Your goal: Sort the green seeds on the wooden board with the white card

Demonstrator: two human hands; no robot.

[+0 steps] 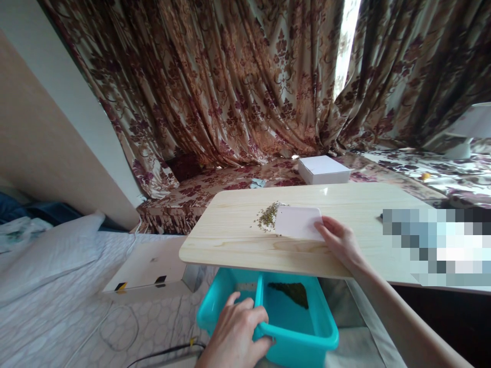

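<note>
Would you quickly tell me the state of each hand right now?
Left hand: closed on the turquoise bin at its rim.
Right hand: holding the white card by its edge on the wooden table, beside the green flakes.

Reaching forward with the bare right forearm, up from the lower right corner and leftward. Resting the right hand (339, 240) palm down, wrist straight, fingers (325, 226) stretched flat and close together, tips pointing left. Keeping the left hand (236, 332) low and close to the body, back upward, fingers (249, 311) curled down in a hooked grip, thumb bent at the right side.
</note>
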